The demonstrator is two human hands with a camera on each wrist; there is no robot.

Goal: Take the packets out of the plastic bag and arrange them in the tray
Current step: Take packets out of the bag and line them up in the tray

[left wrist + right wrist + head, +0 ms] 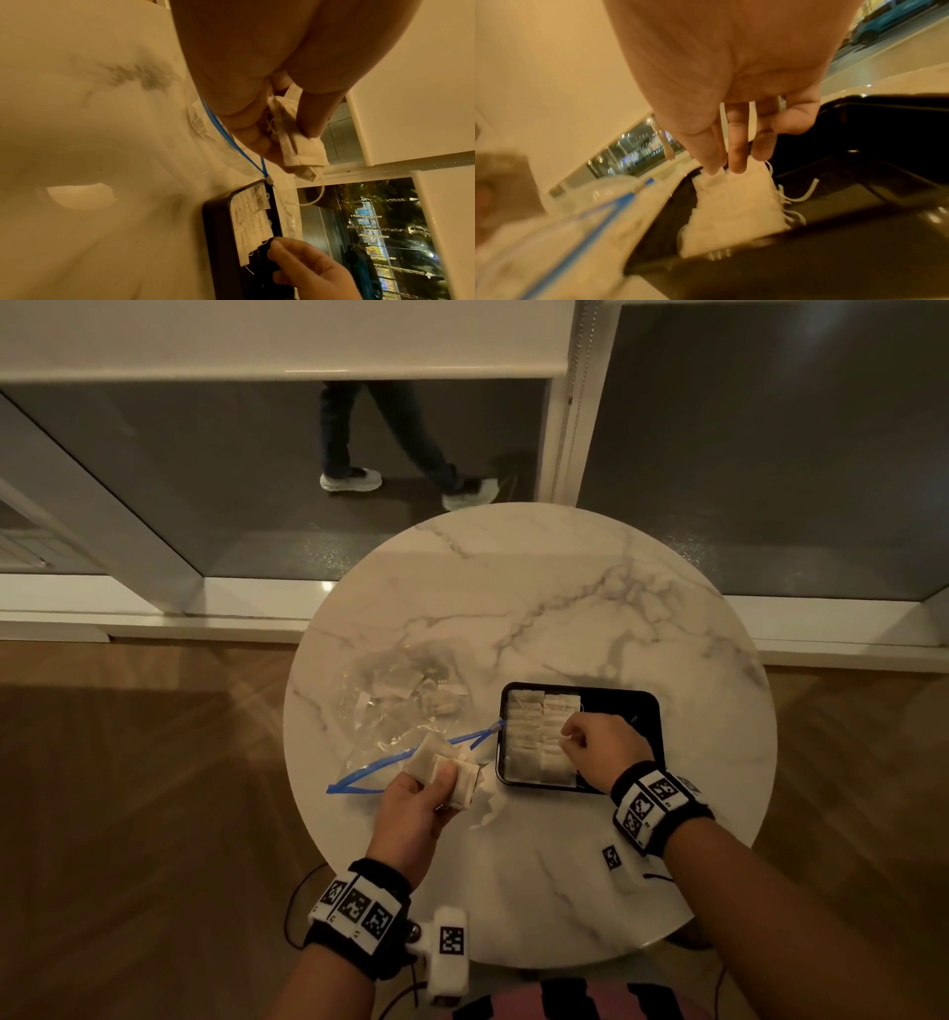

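Left hand gripping packets, round marble table, wooden floor

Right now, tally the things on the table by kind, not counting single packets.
Plastic bag: 1
Black tray: 1
Bunch of packets in the left hand: 1
Rows of packets in the tray: 2
Total: 5
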